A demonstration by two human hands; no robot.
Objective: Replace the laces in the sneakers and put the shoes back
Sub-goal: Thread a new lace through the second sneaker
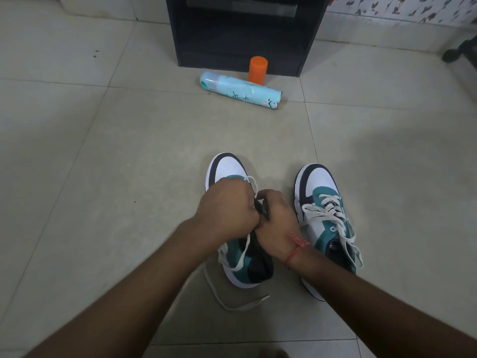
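Note:
Two white, teal and black sneakers stand on the tiled floor, toes pointing away from me. Over the middle of the left sneaker (pixel 227 169) both hands meet. My left hand (pixel 227 205) is curled over its lacing area and holds the white lace (pixel 246 250), which trails down the shoe's side onto the floor. My right hand (pixel 277 220) grips the tongue and upper from the right. The eyelets under my hands are hidden. The right sneaker (pixel 322 200) stands untouched with its white lace threaded loosely.
A light blue spray can (pixel 240 91) lies on its side ahead, with an orange cylinder (pixel 257 69) standing behind it. A black open cabinet (pixel 242 32) stands against the far wall. A dark object (pixel 462 51) sits at the far right.

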